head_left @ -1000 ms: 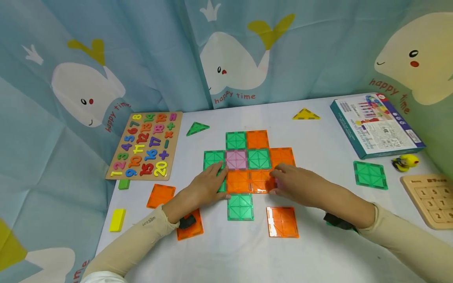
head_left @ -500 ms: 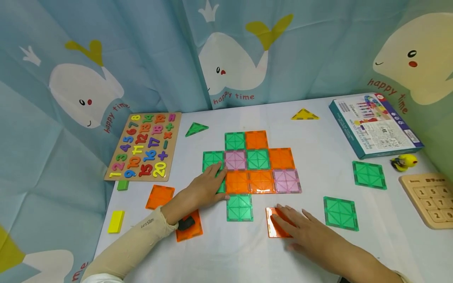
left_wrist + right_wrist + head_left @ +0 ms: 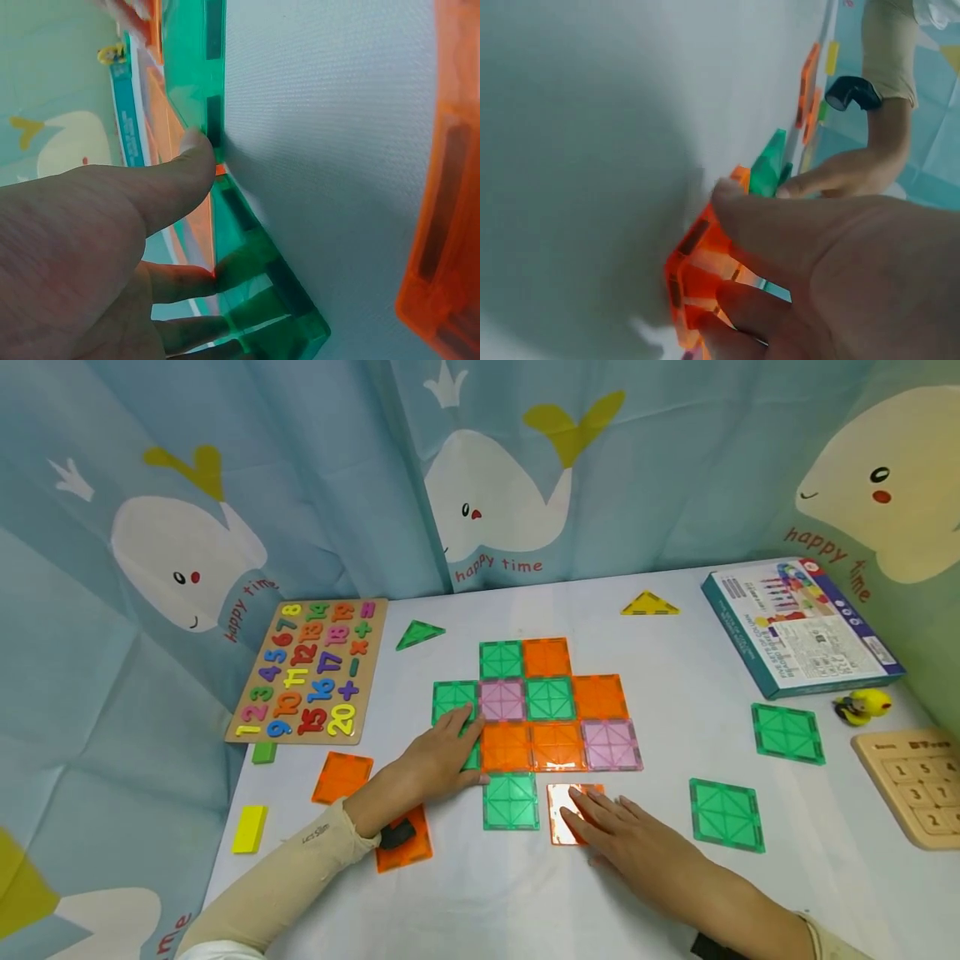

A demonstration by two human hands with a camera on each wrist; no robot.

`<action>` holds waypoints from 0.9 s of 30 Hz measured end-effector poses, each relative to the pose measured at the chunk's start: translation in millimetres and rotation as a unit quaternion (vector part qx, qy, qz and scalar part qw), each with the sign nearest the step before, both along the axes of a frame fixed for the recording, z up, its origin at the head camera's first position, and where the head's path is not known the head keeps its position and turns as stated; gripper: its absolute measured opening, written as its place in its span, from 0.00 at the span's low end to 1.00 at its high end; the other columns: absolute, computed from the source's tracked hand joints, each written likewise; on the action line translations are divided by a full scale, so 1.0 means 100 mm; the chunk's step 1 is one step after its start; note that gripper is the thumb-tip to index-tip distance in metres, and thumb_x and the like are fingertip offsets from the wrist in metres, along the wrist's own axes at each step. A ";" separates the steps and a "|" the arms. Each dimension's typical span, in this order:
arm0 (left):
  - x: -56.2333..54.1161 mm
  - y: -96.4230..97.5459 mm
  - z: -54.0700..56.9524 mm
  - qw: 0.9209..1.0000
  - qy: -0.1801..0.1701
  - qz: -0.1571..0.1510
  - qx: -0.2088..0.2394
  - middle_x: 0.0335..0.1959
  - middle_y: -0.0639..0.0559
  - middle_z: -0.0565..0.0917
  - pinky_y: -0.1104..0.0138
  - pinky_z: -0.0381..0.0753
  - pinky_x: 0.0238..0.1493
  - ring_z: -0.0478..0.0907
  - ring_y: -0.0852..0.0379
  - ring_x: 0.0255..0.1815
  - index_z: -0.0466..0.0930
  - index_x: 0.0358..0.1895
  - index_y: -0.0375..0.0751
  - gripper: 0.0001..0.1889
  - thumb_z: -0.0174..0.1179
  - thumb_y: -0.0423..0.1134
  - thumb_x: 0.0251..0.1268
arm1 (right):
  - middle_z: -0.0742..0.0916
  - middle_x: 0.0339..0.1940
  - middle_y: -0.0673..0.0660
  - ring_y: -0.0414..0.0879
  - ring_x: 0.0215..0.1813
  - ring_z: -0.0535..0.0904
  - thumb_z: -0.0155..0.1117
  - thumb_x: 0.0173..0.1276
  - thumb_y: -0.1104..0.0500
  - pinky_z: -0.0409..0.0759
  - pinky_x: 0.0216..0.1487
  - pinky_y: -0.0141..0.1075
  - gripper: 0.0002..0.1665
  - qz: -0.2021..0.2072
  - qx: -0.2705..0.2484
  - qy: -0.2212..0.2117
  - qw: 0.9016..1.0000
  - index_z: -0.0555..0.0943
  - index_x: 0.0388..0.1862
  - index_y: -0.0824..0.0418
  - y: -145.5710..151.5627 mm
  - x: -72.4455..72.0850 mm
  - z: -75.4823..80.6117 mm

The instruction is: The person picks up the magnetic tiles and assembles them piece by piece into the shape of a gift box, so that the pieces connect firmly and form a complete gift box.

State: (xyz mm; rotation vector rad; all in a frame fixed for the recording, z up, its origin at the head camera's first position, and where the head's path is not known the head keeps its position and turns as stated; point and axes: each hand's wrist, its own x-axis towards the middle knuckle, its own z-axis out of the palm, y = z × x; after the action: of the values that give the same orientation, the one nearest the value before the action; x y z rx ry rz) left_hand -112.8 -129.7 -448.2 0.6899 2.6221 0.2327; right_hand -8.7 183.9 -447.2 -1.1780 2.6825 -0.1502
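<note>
My left hand (image 3: 435, 756) rests with fairly straight fingers on the left side of a flat pattern of magnetic tiles. In the left wrist view its fingers lie over a green tile (image 3: 289, 289), and the thumb touches the edge of another green tile (image 3: 187, 67). My right hand (image 3: 645, 847) holds a glossy orange tile (image 3: 558, 831), thumb at its near edge and fingers over its face. That tile is beside the pattern's lowest green tile (image 3: 511, 806), below an orange tile (image 3: 557, 752) and a pink tile (image 3: 612, 745).
Loose green tiles (image 3: 726, 814) lie at the right, orange ones (image 3: 342, 777) at the left. A number board (image 3: 303, 672) stands back left, near yellow (image 3: 249, 829) and green (image 3: 263, 752) blocks. A box (image 3: 802, 627), small yellow figure (image 3: 862, 704) and wooden number puzzle (image 3: 915, 789) are right.
My right hand leaves the pink tile at the pattern's right end, comes down to the loose orange tile and moves it left and slightly away from me. My left hand stays in place.
</note>
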 end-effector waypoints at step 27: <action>0.00 -0.01 0.02 1.000 -0.002 -0.003 0.000 0.87 0.37 0.49 0.49 0.65 0.80 0.51 0.39 0.86 0.51 0.86 0.40 0.50 0.63 0.63 0.73 | 0.74 0.81 0.60 0.63 0.81 0.67 0.64 0.80 0.46 0.68 0.76 0.63 0.34 -0.090 -0.115 -0.151 0.978 0.74 0.79 0.58 0.11 -0.31 0.14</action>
State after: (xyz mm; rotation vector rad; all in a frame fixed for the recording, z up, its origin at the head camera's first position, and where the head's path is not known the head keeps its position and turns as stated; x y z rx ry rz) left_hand -113.0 -130.9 -445.9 0.6972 2.6151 0.2316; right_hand -39.7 194.6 -433.4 -0.8788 2.5415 -0.6301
